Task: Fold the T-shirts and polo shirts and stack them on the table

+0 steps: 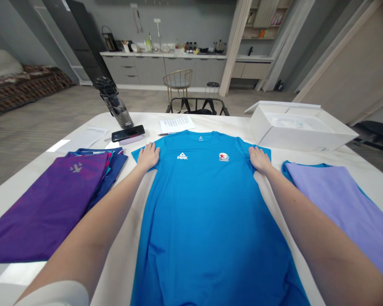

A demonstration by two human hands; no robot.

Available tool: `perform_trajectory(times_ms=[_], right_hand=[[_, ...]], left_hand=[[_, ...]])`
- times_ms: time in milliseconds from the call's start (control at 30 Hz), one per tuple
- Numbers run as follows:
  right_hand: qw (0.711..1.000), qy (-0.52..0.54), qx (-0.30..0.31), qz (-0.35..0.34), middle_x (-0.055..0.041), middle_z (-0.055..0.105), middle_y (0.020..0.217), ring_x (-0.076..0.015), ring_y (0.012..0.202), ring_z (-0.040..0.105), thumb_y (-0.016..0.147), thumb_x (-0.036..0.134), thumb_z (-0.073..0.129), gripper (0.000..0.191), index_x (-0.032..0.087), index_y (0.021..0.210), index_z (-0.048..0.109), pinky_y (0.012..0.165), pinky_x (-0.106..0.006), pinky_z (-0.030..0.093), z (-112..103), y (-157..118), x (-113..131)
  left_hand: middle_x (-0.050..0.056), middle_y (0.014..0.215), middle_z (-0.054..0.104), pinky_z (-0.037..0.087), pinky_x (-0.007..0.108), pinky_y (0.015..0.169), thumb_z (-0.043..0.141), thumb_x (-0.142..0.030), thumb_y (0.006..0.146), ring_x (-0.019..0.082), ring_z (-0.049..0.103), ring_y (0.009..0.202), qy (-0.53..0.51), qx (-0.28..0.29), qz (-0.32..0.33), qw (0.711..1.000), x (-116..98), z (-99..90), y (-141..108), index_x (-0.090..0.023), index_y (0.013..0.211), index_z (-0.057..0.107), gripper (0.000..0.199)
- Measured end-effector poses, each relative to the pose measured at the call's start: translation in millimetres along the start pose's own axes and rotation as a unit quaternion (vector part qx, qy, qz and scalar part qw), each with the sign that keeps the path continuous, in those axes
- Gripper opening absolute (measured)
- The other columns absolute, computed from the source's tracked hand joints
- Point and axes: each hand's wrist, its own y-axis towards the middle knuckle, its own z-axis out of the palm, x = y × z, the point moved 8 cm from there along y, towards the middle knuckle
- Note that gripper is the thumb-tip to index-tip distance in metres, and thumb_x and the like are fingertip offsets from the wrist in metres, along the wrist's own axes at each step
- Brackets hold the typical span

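A bright blue short-sleeved sports T-shirt point(204, 212) lies flat and spread out on the white table point(124, 272), its collar pointing away from me. My left hand point(148, 156) rests palm down on the shirt's left shoulder and sleeve. My right hand point(260, 159) presses flat in the same way on the opposite sleeve. Neither hand grips the fabric. A white PEAK logo and a red-starred badge mark the chest. The lower hem runs out of view.
A folded purple garment point(44, 204) lies over blue clothing at left, and a folded lilac shirt point(335, 208) at right. Farther back stand an open white box point(301, 127), a phone point(128, 133), a dark bottle point(115, 102), and a paper sheet point(177, 124) with a pen.
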Motion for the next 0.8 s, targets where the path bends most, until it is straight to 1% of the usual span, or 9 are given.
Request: perform_trajectory(times_ms=[67, 167, 300, 433, 533, 700, 800], right_hand=[[1.0, -0.011, 0.007, -0.014, -0.0081, 0.018, 0.172, -0.0292, 0.158, 0.014, 0.104, 0.056, 0.007, 0.074, 0.018, 0.165, 0.027, 0.127, -0.053, 0.014, -0.8, 1.9, -2.1], [0.999, -0.036, 0.011, -0.031, -0.0063, 0.014, 0.173, -0.0292, 0.159, 0.012, 0.104, 0.057, 0.009, 0.074, 0.018, 0.166, 0.024, 0.128, -0.052, 0.01, -0.8, 4.6, -4.0], [0.997, -0.07, 0.003, -0.041, -0.0074, 0.014, 0.173, -0.0302, 0.158, 0.013, 0.104, 0.06, 0.015, 0.076, 0.017, 0.166, 0.023, 0.128, -0.051, 0.01, 0.4, 9.1, -5.7], [0.995, -0.088, -0.002, -0.042, -0.0085, 0.015, 0.173, -0.031, 0.158, 0.014, 0.101, 0.066, 0.019, 0.081, 0.018, 0.166, 0.022, 0.127, -0.051, 0.012, 0.4, 11.7, -6.8], [0.996, -0.084, -0.011, -0.022, -0.0122, 0.015, 0.172, -0.0337, 0.158, 0.014, 0.099, 0.07, 0.018, 0.089, 0.012, 0.166, 0.021, 0.127, -0.052, 0.012, -2.1, 11.2, -9.8], [0.997, -0.077, -0.024, 0.02, -0.0234, 0.015, 0.17, -0.0364, 0.157, 0.014, 0.095, 0.076, 0.021, 0.104, -0.003, 0.162, 0.019, 0.128, -0.049, 0.013, -6.2, 7.8, -16.0], [0.996, -0.074, -0.031, 0.037, -0.0272, 0.016, 0.169, -0.0382, 0.157, 0.015, 0.093, 0.079, 0.023, 0.11, -0.008, 0.161, 0.018, 0.128, -0.049, 0.013, -7.1, 5.2, -18.0]], left_hand=[[0.011, 0.171, 0.02, 0.016, 0.049, 0.128, 0.013, -0.049, 0.104, 0.028, 0.018, 0.159, 0.013, 0.0, 0.009, 1.0, 4.0, 1.3, 3.3, -0.012, 0.163, 0.028, 0.071], [0.01, 0.171, 0.019, 0.015, 0.049, 0.129, 0.014, -0.053, 0.103, 0.027, 0.017, 0.159, 0.024, 0.001, 0.021, 1.0, 8.6, 3.7, 10.4, -0.013, 0.164, 0.026, 0.074], [0.008, 0.172, 0.018, 0.013, 0.048, 0.129, 0.015, -0.055, 0.103, 0.027, 0.016, 0.159, 0.034, 0.005, 0.039, 0.999, 11.9, 6.0, 18.9, -0.013, 0.165, 0.023, 0.075], [0.007, 0.172, 0.017, 0.013, 0.049, 0.129, 0.016, -0.054, 0.102, 0.027, 0.015, 0.159, 0.034, 0.011, 0.04, 0.999, 13.3, 7.3, 22.7, -0.013, 0.165, 0.022, 0.075], [0.007, 0.172, 0.017, 0.012, 0.05, 0.13, 0.017, -0.055, 0.102, 0.027, 0.016, 0.159, 0.028, 0.007, 0.028, 0.999, 13.5, 6.6, 21.6, -0.013, 0.165, 0.023, 0.076], [0.008, 0.172, 0.018, 0.012, 0.051, 0.13, 0.018, -0.057, 0.101, 0.028, 0.016, 0.159, 0.018, 0.001, 0.01, 1.0, 13.8, 4.7, 16.8, -0.014, 0.164, 0.024, 0.077], [0.008, 0.172, 0.018, 0.013, 0.051, 0.129, 0.019, -0.059, 0.1, 0.028, 0.016, 0.159, 0.016, -0.002, 0.001, 1.0, 15.2, 4.1, 14.3, -0.014, 0.164, 0.025, 0.079]])
